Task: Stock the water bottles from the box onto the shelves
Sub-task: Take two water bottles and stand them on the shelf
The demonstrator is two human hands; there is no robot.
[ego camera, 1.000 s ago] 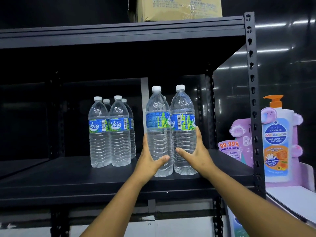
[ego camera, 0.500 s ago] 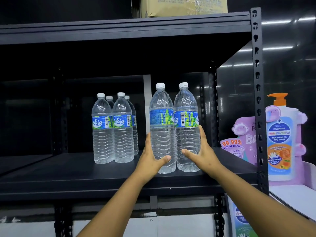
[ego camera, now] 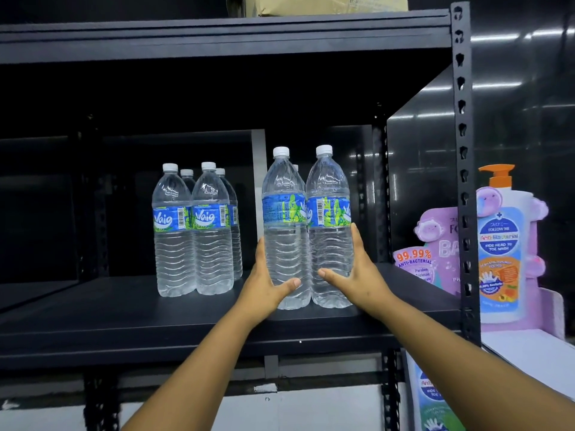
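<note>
- Black metal shelf [ego camera: 124, 318], dim interior. Two clusters of clear water bottles stand upright on it, white caps, blue-and-green labels.
- Left cluster [ego camera: 196, 231]: four bottles in two rows, front pair touching side by side. Front labels read "Vaig" in white script, barcode strip at the right edge of each.
- Right pair, nearer the shelf's front edge: left bottle [ego camera: 284, 213] and right bottle [ego camera: 329, 209], touching each other, bases on the shelf. Labels are turned partly away: small print on the left one unreadable, barcode visible on the right one. A further cap shows just behind them.
- Left hand [ego camera: 264, 284] cups the left bottle's lower body, thumb curled across the front, fingers round the far side.
- Right hand [ego camera: 357, 275] grasps the right bottle the same way, thumb across the front, fingers up the outer side to the label's lower edge.
- Both forearms reach up and inward from the bottom of the view.
- Cardboard box [ego camera: 326, 4] on the shelf above, only its lower part in view; print too cropped to read.
- Right of the perforated upright [ego camera: 462, 181]: pump bottle [ego camera: 501, 244] with orange pump, label "FOLLOW ME", "Anti-Bacterial", "KIDS HEAD TO TOE WASH". Lilac display card [ego camera: 435, 253] beside it reads "99.99% ANTI-BACTERIAL".
</note>
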